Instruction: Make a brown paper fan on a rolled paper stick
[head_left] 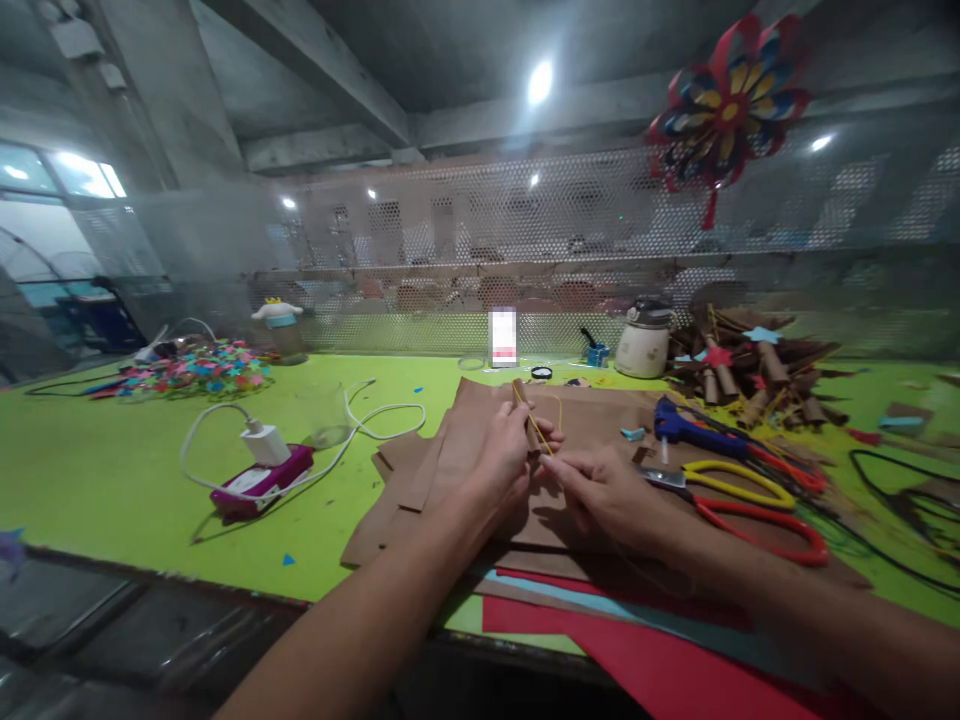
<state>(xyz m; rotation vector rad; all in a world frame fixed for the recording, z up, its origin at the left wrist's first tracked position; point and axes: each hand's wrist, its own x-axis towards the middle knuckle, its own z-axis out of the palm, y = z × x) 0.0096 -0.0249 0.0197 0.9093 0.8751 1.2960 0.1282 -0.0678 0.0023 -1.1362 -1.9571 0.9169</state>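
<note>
Red paper sheet [645, 670] cut off at the bottom edge, right hand [607, 495] pinching a thin yellow string [553, 425], left hand [506, 450] closed around a brown paper roll [523, 400] mostly hidden by fingers, stacked brown paper [442, 450] beneath, scissors [742, 505] beside, blurred pile of paper rolls [750, 370] beyond.

**Lime Green Under Brown, Red and Yellow**

Noted a lime-green bench [112, 480] beneath plain brown paper sheets [450, 440]. Saw a brown paper roll [523, 405] and a thin yellow string [556, 415]. Found a bright red sheet [660, 670] and a pale blue sheet [600, 605]. Picked out scissors [750, 487] with yellow and red handles, and a blue glue gun [686, 425]. Marked a white charger [264, 443] on a magenta case [259, 485], a cream jar [643, 345], and a heap of pink, blue and green scraps [195, 365]. Counted red, blue and yellow petals on the pinwheel [727, 105]. Made out a grey screen [487, 210] patterned all over with even round holes.
</note>
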